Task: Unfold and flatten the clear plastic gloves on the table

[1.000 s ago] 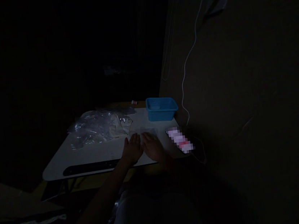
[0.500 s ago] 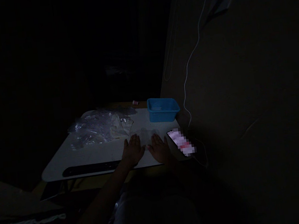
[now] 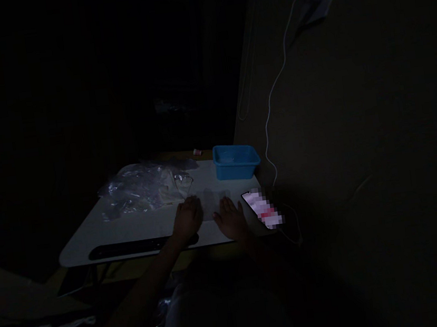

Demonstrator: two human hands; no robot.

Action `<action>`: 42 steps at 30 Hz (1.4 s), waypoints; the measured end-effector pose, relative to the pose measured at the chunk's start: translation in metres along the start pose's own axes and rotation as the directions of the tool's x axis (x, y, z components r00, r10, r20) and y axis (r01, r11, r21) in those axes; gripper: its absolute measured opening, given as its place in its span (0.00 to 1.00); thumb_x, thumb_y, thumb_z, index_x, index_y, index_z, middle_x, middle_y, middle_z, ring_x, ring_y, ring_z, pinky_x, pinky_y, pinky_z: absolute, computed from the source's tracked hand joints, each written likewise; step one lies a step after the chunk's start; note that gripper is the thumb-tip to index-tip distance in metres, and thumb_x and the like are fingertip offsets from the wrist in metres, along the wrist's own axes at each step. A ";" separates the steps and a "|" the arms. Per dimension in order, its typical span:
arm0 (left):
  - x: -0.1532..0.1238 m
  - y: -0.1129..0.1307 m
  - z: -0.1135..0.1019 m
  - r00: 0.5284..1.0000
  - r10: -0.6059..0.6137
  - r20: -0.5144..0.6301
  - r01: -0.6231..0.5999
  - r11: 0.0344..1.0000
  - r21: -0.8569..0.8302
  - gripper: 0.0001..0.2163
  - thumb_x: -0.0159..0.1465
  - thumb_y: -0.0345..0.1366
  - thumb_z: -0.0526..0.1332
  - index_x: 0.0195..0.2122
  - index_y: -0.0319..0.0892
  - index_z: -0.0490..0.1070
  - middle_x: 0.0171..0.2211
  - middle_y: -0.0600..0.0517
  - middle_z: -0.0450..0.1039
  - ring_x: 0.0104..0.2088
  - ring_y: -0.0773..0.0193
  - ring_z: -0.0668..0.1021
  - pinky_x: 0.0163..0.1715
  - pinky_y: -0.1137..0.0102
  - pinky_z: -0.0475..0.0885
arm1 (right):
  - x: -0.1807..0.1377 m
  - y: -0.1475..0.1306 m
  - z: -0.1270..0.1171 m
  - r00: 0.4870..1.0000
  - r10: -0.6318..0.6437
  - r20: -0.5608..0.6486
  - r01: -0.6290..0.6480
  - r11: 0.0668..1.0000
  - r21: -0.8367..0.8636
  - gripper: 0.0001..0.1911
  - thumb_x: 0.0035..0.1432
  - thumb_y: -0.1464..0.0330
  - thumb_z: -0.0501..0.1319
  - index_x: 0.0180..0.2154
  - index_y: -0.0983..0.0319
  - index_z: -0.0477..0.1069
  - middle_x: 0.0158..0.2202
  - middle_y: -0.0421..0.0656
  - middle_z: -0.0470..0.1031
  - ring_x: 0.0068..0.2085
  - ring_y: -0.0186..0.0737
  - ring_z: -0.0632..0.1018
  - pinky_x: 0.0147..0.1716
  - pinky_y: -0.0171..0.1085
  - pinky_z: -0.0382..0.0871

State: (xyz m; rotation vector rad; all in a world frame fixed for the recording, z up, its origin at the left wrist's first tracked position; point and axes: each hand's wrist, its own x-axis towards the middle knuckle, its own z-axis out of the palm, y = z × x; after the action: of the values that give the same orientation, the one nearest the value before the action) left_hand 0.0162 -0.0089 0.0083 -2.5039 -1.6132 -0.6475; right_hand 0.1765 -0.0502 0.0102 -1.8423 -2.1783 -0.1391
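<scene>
- On my right a dark wall (image 3: pixel 356 115) is rising beside everything, and little light is reaching the room.
- A white table (image 3: pixel 131 230) is standing in front of the person, its right side running close to the wall.
- A heap (image 3: pixel 134 187) of crumpled clear plastic is sprawling over the far left of the table, catching small glints; a whitish piece (image 3: pixel 171 191) is lying at its right end.
- A white cord (image 3: pixel 269 107) is hanging down the wall from a socket (image 3: pixel 324 2) high on the right.
- A black strip (image 3: pixel 129 248) is running along the table's near edge, on the left.
- A blue tub (image 3: pixel 236 171) is sitting at the far right of the table, its open top facing up.
- The left hand (image 3: pixel 188 218) is resting at the film's left edge, fingers bending and lying close together; I cannot tell whether they are pinching anything.
- The right hand (image 3: pixel 231 220) is lying palm down over the film's near right part, fingers slightly apart, thumb pointing left.
- A phone (image 3: pixel 252 202) is glowing just right of that hand.
- The clear film (image 3: pixel 209 203) is lying flat on the table, showing between the hands.
- A small cup (image 3: pixel 197 153), pink and white, is lying beyond the far edge.
</scene>
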 end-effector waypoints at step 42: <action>0.008 0.016 0.003 0.987 -0.039 0.154 0.011 0.984 0.179 0.25 0.63 0.41 0.40 0.57 0.30 0.54 0.59 0.39 0.52 0.59 0.54 0.57 0.55 0.57 0.51 | 0.028 0.024 0.014 0.997 -0.050 -0.052 0.046 0.996 -0.081 0.28 0.62 0.58 0.39 0.56 0.68 0.56 0.59 0.53 0.55 0.59 0.45 0.56 0.56 0.52 0.45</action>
State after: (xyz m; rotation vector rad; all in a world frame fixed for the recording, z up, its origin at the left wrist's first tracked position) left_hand 0.0336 -0.0082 0.0113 -2.4610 -1.6734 -0.2991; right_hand 0.1936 -0.0155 0.0017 -1.8058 -2.2108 -0.2862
